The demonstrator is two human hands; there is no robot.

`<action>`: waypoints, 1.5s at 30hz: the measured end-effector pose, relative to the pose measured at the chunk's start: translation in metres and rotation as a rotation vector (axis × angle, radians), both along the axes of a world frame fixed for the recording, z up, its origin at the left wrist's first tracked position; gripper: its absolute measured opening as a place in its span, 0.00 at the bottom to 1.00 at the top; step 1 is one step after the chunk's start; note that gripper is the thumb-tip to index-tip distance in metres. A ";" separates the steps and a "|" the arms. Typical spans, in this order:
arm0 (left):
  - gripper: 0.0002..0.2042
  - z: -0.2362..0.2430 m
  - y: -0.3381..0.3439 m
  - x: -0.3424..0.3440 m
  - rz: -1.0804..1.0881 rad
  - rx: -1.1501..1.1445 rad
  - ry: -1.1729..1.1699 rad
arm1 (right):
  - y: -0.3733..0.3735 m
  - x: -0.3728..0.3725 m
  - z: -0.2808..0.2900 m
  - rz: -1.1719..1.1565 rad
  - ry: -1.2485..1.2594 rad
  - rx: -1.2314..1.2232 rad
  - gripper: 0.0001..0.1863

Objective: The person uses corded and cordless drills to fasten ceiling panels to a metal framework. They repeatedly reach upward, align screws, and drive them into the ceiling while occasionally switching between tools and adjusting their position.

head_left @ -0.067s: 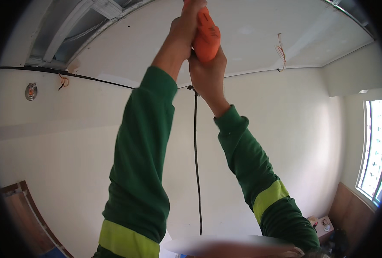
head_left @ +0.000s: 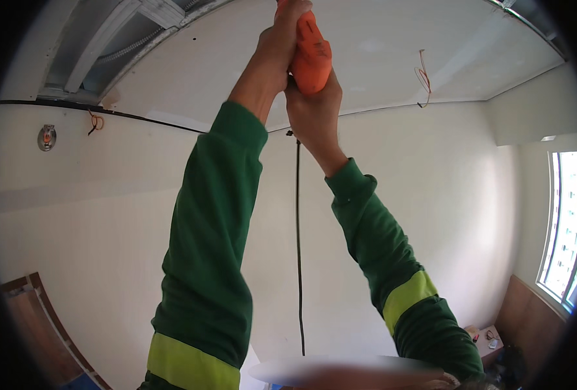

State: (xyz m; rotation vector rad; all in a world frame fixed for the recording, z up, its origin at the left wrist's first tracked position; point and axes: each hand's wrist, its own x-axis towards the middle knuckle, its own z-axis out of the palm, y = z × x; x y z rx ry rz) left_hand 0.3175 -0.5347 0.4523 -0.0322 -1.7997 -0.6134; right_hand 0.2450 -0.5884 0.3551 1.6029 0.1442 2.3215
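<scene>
Overhead, both arms reach up in green sleeves with lime bands. Between my hands is an orange power tool [head_left: 314, 65] with a rounded end; its front runs past the top edge of the head view, so its exact kind does not show. My left hand [head_left: 274, 58] closes on its left side, higher up. My right hand [head_left: 314, 114] is wrapped round its lower part, the fingers mostly hidden behind it. A black cord [head_left: 299, 247] hangs straight down from just below my right hand.
Above is a pale ceiling panel [head_left: 373, 71], with an opening onto metal framing [head_left: 103, 45] at left. Loose orange wires [head_left: 423, 81] dangle at right, others [head_left: 94, 121] at left. A round metal fitting [head_left: 47, 138] is on the wall. A window [head_left: 561, 227] stands right, a brown panel [head_left: 41, 325] lower left.
The black cord has shifted slightly to the right. My left forearm has moved a touch to the left; both hands keep their hold on the orange tool.
</scene>
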 end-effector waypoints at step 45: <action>0.31 -0.134 -0.023 -0.011 0.309 -0.014 -0.092 | -0.011 -0.009 -0.153 0.531 -0.020 0.428 0.14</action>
